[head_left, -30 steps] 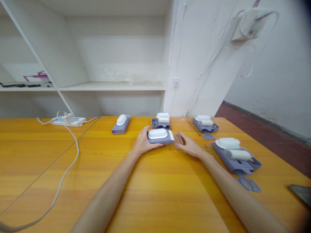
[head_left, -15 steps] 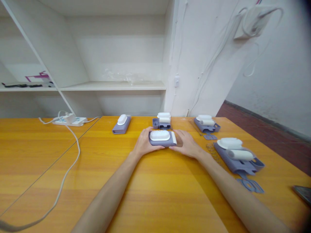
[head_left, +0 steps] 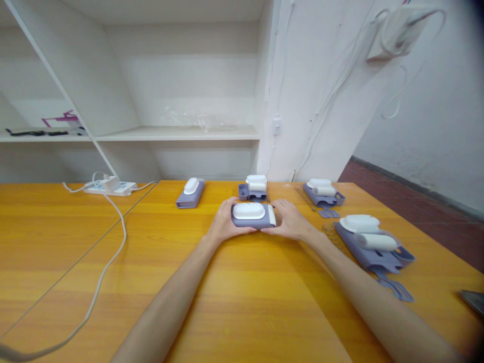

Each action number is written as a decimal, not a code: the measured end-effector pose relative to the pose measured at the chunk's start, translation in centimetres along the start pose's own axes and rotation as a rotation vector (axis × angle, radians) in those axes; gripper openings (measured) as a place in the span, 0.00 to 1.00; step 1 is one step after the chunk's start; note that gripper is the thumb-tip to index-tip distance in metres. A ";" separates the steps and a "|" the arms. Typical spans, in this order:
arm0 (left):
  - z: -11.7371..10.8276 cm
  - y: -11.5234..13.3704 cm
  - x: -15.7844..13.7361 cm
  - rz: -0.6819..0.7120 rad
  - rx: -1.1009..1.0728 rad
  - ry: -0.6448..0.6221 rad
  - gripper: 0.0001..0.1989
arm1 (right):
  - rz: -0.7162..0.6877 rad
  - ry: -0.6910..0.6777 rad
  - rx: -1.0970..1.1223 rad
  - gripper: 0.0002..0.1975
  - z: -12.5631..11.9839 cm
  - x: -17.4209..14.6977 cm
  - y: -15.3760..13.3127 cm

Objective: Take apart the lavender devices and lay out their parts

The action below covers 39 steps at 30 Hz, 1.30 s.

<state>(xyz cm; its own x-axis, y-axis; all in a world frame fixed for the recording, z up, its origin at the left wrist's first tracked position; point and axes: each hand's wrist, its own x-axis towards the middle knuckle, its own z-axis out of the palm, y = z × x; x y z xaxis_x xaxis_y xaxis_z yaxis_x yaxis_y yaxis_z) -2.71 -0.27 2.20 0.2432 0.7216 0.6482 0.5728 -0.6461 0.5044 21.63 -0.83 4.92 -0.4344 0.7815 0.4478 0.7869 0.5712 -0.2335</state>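
Observation:
Midway across the wooden table, a purple-grey case (head_left: pixel 251 224) carries a white oval brush (head_left: pixel 248 210), its bristles facing up. A white strip-like piece (head_left: pixel 271 215) stands at the case's right end. My left hand (head_left: pixel 224 222) grips the case's left end, thumb along the near side. At the other end my right hand (head_left: pixel 289 220) closes round the corner, its thumb at the near edge and its fingers by the white piece. The palm sides of both hands are hidden.
A similar case (head_left: pixel 190 195) lies at the back left. Sets of purple-grey parts with white rollers stand behind (head_left: pixel 257 191), back right (head_left: pixel 323 194) and right (head_left: pixel 372 244), some with springs and flat frames alongside. A power strip (head_left: pixel 113 187) and its cable lie left.
My right hand has drawn in slightly against the right end of the case, narrowing the gap there. The case and my left hand stay nearly still; the view has shifted slightly.

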 end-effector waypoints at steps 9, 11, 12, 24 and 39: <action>0.0 -0.2 0.0 0.012 -0.025 0.000 0.44 | 0.036 0.074 0.063 0.28 0.1 -0.2 -0.4; -0.1 -0.3 -0.1 -0.001 -0.007 0.039 0.44 | 0.095 0.123 0.052 0.30 0.3 -0.2 -0.2; -0.1 -0.3 -0.1 -0.005 0.001 0.060 0.44 | 0.121 0.142 0.045 0.30 0.4 -0.2 -0.2; -0.2 -0.5 -0.3 0.036 0.056 0.107 0.44 | 0.324 0.245 0.546 0.19 2.2 -0.3 -1.7; -0.1 -0.4 -0.1 -0.005 0.119 0.003 0.44 | 0.311 0.522 0.094 0.21 1.7 -1.7 -1.2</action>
<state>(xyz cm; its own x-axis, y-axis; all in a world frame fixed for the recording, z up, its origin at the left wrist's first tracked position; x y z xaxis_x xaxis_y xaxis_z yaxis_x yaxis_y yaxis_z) -3.08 -0.13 1.99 0.2372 0.7240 0.6477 0.6630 -0.6080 0.4368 20.69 -2.46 2.98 0.1002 0.7030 0.7041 0.7899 0.3741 -0.4859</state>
